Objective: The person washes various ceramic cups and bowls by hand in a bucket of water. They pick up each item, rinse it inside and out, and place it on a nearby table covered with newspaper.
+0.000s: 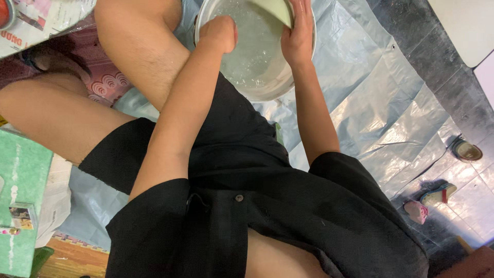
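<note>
We see a round metal basin filled with clear, rippling water near the top of the view, set on a pale blue plastic sheet that covers the floor, just in front of the seated person's legs. A pale green plate leans inside the basin at its far rim, only its lower edge in view. The right hand reaches over the basin's right side and its grip is wrapped on the plate, fingers curled against the plate's edge. The left hand hovers over the basin's left rim with its grip drawn narrow into a loose fist; we cannot tell whether it holds anything, since the fingers face away from us. Both forearms run down from the basin toward us over black shorts and a black shirt, which hide the near part of the basin's base. A bare knee rises just left of the basin, touching or nearly touching its rim. Farther left lie a patterned pink mat, a printed paper sheet and a green box. Well to the right, beyond the sheet's edge on the dark tiled floor, sit a few sandals.
</note>
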